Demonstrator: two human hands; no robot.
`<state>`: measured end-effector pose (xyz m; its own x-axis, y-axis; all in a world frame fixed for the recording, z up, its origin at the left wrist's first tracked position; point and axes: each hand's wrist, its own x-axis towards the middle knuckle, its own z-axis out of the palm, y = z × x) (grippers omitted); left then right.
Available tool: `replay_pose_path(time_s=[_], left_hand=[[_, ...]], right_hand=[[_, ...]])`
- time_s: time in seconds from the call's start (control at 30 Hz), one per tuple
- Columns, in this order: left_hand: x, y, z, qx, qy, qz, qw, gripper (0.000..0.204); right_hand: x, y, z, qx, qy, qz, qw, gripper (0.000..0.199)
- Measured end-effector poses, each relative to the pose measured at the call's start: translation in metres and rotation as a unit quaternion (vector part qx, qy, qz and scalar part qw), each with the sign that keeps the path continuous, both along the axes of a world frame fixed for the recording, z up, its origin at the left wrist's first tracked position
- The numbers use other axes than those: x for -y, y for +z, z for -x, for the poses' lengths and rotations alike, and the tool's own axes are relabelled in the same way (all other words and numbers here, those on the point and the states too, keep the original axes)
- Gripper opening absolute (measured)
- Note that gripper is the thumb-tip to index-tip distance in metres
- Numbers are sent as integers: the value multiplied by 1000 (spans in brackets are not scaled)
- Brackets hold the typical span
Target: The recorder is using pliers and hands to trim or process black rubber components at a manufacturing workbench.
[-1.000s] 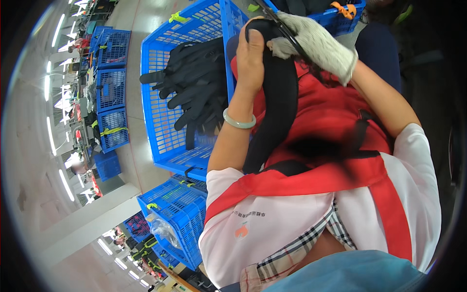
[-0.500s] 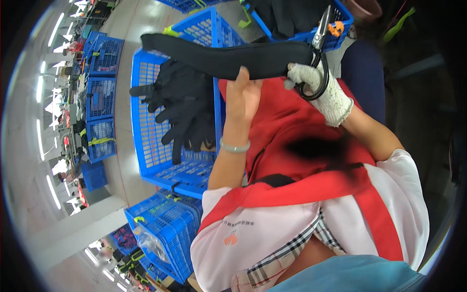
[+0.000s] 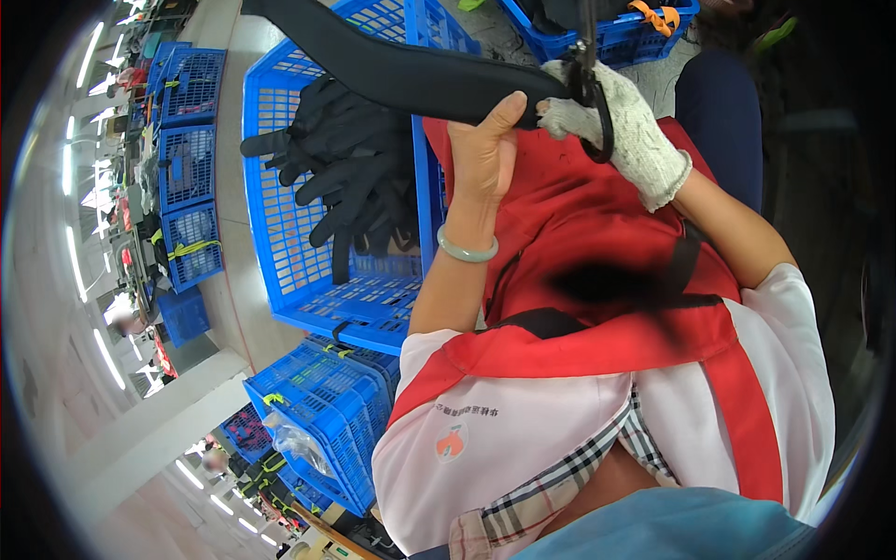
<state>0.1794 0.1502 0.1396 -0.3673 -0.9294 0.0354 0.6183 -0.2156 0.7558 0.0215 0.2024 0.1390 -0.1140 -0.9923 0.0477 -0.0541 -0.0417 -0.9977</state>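
Observation:
A long black fabric strip [image 3: 401, 82] stretches across in front of me, its far end reaching up toward the upper left. My bare left hand [image 3: 485, 154], with a pale bangle at the wrist, grips the strip's lower edge, thumb on top. In a white knitted glove, my right hand [image 3: 630, 126] is closed around black-handled scissors [image 3: 587, 61], whose blades point away from me. Its fingertips also pinch the strip's right end. Whether the blades touch the fabric cannot be seen. Below the strip lies my red apron [image 3: 569, 215].
To the left, a blue plastic crate [image 3: 252, 177] holds a heap of black strips [image 3: 359, 177]. Another blue crate [image 3: 644, 51] with dark pieces and an orange tie [image 3: 655, 17] stands beyond my right hand. More blue crates [image 3: 317, 411] are at lower left, others stacked [image 3: 187, 163] farther off.
Both hands have moved slightly away from me and closer together. The strip now slopes more steeply up to the left. My left thumb has come over it, and the scissors have turned more upright.

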Motion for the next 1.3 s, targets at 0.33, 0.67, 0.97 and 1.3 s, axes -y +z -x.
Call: replay_pose_path(time_s=[0.33, 0.67, 0.97, 1.3], left_hand=[[19, 0, -44, 35, -41, 10, 998, 42], [12, 4, -37, 51, -82, 27, 995, 37], [7, 5, -38, 63, -87, 14, 994, 41], [6, 1, -36, 79, -85, 27, 993, 38]], right_hand=[[-37, 15, 39, -287, 139, -57, 946, 59], [-49, 4, 41, -281, 173, -54, 942, 75], [-47, 14, 35, -261, 192, -53, 945, 60], [-47, 11, 33, -67, 182, -130, 972, 47]])
